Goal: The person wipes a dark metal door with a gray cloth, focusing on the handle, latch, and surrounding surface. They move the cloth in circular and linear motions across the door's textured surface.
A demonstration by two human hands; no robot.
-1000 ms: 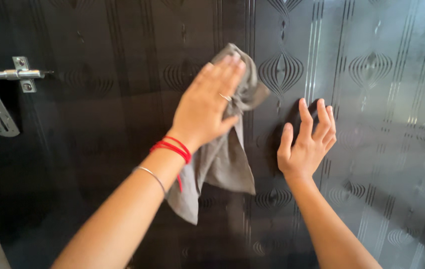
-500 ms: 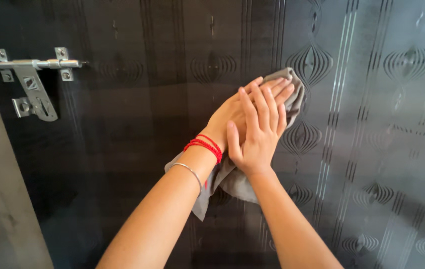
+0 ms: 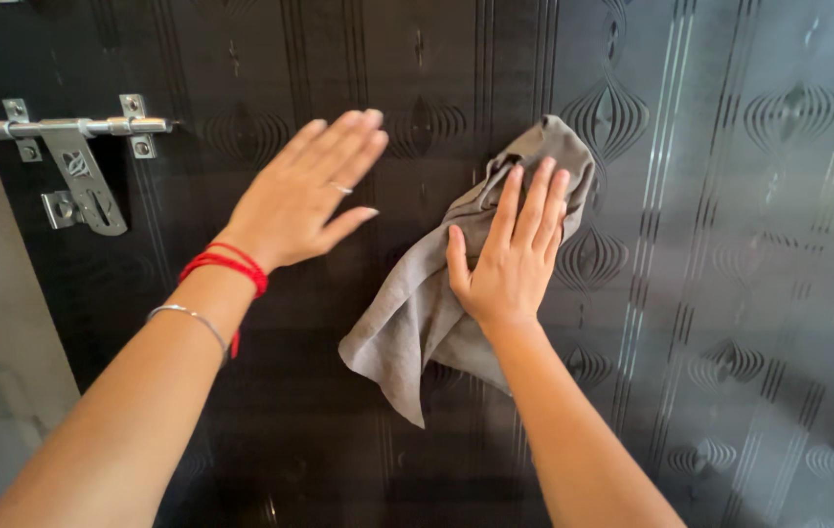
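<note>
We note the grey cloth (image 3: 436, 293) pinned flat against the dark patterned door (image 3: 730, 293) under our right hand (image 3: 507, 264), fingers spread wide and pressing, not gripping. The cloth's long axis runs diagonally, from upper right above the fingertips to a loose corner hanging at lower left. Our left hand (image 3: 299, 200) is open and flat, empty, well to the left of the cloth, between it and the metal latch bolt (image 3: 69, 127). The right hand is the one on the cloth.
</note>
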